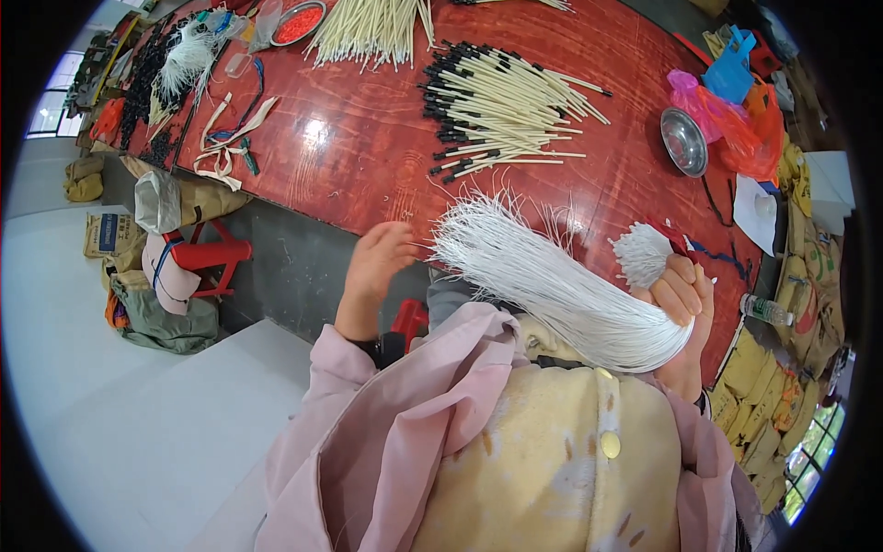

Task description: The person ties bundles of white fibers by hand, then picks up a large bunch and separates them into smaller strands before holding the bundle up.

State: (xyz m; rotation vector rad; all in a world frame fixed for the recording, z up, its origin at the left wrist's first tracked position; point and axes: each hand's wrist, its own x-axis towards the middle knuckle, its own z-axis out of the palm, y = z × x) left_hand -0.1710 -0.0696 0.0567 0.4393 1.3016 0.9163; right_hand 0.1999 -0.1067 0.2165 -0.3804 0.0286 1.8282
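Note:
My right hand [679, 294] is closed round a thick bundle of fine white strings [561, 285] near its right end. The long part of the bundle sweeps left in front of my chest, and its loose, frayed ends lie at the table's near edge. A short, blunt end of white strings [641, 255] pokes out above my fingers, beside a bit of red cloth [678, 237]. My left hand [379, 262] is raised by the table edge, left of the frayed ends. Its fingers are stretched out and it holds nothing.
On the red table [340, 156] lie pale sticks with black ends [506, 106], plain pale sticks [372, 28], a metal bowl [684, 142], plastic bags [740, 120], cloth strips [225, 147] and a clear bottle [766, 310]. A red stool [216, 256] stands on the floor at left.

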